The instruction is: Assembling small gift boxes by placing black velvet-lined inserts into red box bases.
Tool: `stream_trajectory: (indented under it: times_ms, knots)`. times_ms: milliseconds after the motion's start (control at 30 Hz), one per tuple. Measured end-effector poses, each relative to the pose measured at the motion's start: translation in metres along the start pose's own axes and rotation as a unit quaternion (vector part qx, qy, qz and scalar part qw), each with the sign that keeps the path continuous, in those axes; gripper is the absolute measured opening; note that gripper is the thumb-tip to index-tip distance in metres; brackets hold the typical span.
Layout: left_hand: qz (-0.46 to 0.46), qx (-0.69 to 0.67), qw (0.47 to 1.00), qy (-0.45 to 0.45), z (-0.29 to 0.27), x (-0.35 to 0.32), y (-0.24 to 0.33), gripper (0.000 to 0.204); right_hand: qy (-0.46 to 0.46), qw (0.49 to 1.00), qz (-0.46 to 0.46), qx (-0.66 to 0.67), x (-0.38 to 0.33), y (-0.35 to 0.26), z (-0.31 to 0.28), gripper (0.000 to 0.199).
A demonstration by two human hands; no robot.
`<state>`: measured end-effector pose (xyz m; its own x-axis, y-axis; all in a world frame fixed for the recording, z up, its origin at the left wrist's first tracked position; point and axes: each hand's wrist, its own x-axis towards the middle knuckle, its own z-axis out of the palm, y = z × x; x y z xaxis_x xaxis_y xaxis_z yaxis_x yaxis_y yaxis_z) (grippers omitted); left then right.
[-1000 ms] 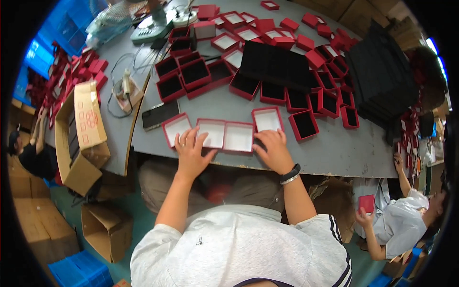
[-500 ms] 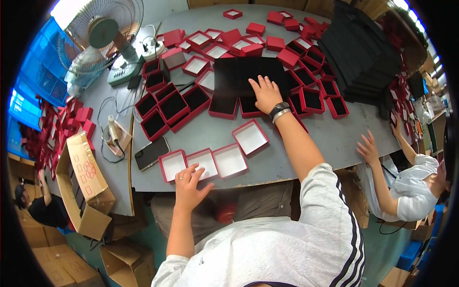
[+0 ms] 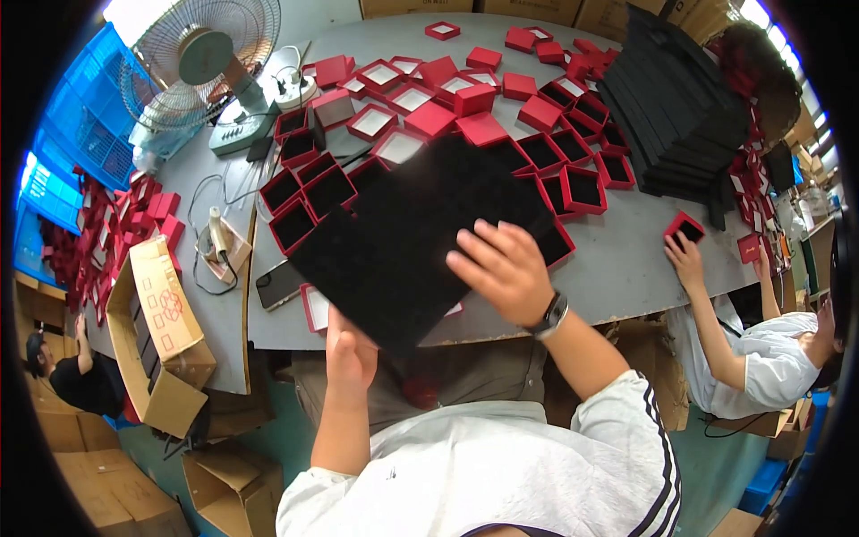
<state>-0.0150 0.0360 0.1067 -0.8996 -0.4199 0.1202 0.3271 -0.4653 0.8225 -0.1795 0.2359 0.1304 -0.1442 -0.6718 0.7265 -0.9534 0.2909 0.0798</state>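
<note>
A black foam sheet [image 3: 403,237] is tilted above the near side of the table, held between my two hands. My right hand [image 3: 512,273] lies across its right part with the fingers on top; the thumb is hidden. At the near left edge, my left hand [image 3: 351,353] grips the sheet from below, its fingers mostly out of sight behind it. Beneath the sheet, a white-lined red box [image 3: 315,309] shows only partly. Beyond it are red boxes with black inserts [image 3: 327,190] and several white-lined red boxes [image 3: 372,122].
A stack of black foam sheets [image 3: 671,107] stands at the right. To the left are a fan [image 3: 204,55], a phone [image 3: 276,286] partly covered by the sheet, and a cardboard box [image 3: 165,313]. A co-worker's hand [image 3: 687,264] at the right holds a red box.
The black foam sheet has come off the boxes toward me, turned and tilted, with my right hand on it. My left hand has moved from the white-lined boxes to the sheet's edge.
</note>
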Motion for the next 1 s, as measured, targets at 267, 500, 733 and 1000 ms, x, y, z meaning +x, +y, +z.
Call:
stream_trajectory:
  times_ms: [267, 500, 733, 1000]
  knots:
    - [-0.036, 0.036, 0.99, 0.131, -0.02, -0.049, 0.014, 0.073, -0.097, 0.98, 0.105, 0.14, -0.05, -0.068, -0.008, 0.063]
    - [-0.1, -0.015, 0.987, 0.123, -0.114, -0.151, -0.001, 0.069, 0.009, 0.598, 0.507, 0.62, -0.079, -0.091, 0.001, 0.106]
    - [-0.138, 0.124, 0.961, 0.206, -0.151, -0.195, 0.025, 0.067, -0.253, 0.613, 0.451, 0.597, -0.07, -0.134, 0.016, 0.071]
    - [-0.161, 0.612, 0.677, 0.376, -0.169, -0.237, 0.041, 0.098, -0.365, 0.558, 0.433, 0.607, -0.1, -0.221, 0.129, 0.06]
